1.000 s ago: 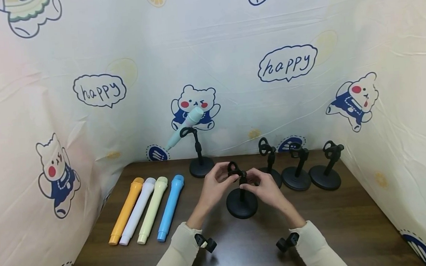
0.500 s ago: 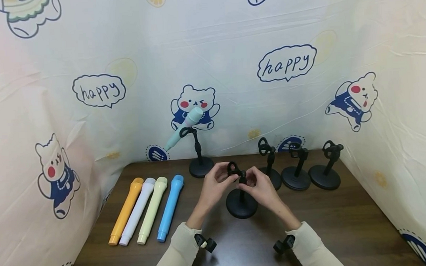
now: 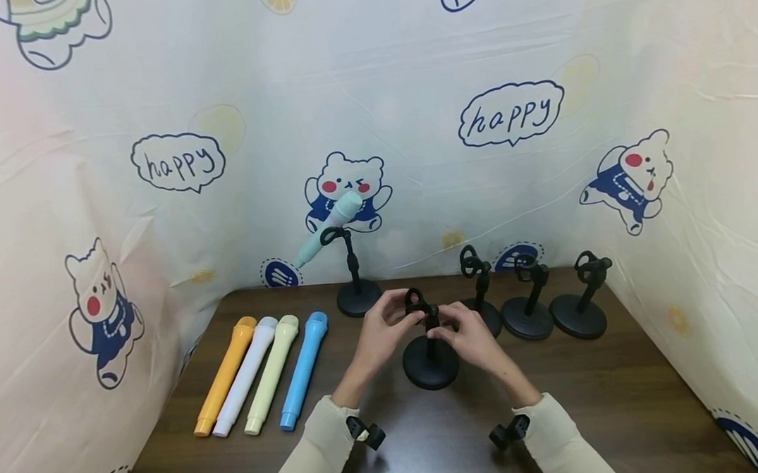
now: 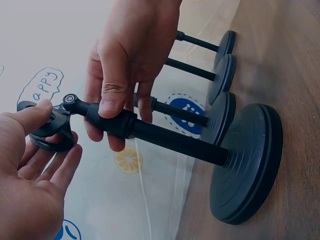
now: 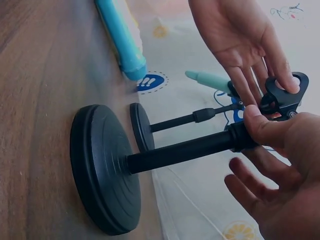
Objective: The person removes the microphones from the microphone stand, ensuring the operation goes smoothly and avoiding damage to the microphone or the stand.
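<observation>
A black desktop microphone stand (image 3: 430,365) stands upright on its round base at mid-table, between both hands. My left hand (image 3: 383,328) pinches the microphone clip (image 4: 59,122) at its top, thumb on one side and fingers beneath. With thumb and fingers, my right hand (image 3: 475,337) grips the collar (image 4: 112,122) at the upper end of the pole (image 5: 185,152). The clip is tilted over toward the left and holds no microphone. In the right wrist view, a couple of the right hand's lower fingers hang free of the pole.
Orange (image 3: 226,376), white (image 3: 245,376), pale yellow (image 3: 272,375) and blue (image 3: 304,370) microphones lie side by side at left. Behind, another stand (image 3: 359,298) bears a mint microphone (image 3: 330,224). Three more stands (image 3: 482,320) (image 3: 527,318) (image 3: 578,317) line the back right, before a patterned cloth.
The right hand's fingers drew in around the collar half a second ago and now sit slightly more spread, the wrist turned back a little. The left hand and the stand keep their places.
</observation>
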